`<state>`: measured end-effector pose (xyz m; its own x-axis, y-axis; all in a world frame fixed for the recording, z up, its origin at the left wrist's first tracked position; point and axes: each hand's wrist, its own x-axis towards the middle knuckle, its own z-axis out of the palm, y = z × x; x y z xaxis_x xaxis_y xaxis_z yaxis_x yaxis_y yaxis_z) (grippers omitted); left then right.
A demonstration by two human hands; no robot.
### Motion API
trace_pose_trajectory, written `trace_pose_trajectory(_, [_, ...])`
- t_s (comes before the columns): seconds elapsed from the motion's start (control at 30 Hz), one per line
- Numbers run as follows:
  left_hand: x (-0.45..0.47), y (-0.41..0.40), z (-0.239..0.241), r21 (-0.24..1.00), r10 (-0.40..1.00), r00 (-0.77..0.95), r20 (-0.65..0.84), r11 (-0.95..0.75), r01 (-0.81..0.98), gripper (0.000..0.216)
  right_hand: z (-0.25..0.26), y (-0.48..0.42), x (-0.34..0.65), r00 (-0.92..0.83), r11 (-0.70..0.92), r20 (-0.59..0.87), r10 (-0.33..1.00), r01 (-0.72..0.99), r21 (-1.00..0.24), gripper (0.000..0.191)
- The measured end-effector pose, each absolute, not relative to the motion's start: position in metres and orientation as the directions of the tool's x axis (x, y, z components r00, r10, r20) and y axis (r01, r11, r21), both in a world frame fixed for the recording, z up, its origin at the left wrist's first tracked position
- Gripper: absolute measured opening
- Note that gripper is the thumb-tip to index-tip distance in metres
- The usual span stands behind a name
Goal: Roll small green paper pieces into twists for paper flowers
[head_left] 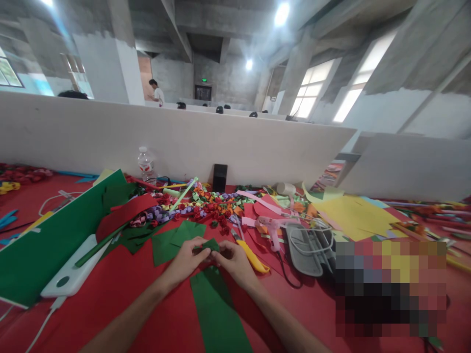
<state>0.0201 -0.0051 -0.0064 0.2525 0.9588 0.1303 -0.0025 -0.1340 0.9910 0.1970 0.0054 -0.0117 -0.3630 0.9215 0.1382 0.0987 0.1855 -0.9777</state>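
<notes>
My left hand (186, 260) and my right hand (234, 259) meet over the red table top (121, 279), and both pinch a small folded green paper piece (210, 245) between their fingertips. A long green paper strip (217, 311) lies on the table below my hands, running toward me between my forearms. More cut green paper pieces (176, 239) lie just left of my left hand. A yellow-handled utility knife (252, 255) rests right beside my right hand.
A row of small rolled paper roses (200, 206) lies behind my hands. A pink glue gun (274, 229), a grey tray (307, 247), yellow sheets (353, 215), a big green sheet (47, 245), a white device (73, 272), a water bottle (146, 164) and a white partition (184, 142) surround them.
</notes>
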Motion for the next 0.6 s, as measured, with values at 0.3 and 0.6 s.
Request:
trace_pose_trajectory(0.3, [0.02,-0.0036,-0.0095,0.977,0.965,0.229,0.128,-0.162,0.141,0.028,-0.0108,0.0082,0.1988,-0.318,0.213,0.157,0.935,0.148,-0.966,0.027])
trace_pose_trajectory(0.6, [0.0174,-0.0007,-0.01,0.998,0.986,0.158,0.06,-0.061,0.0,0.027,-0.0068,0.0078,0.2006,-0.362,0.196,0.115,0.925,0.195,-0.961,0.04])
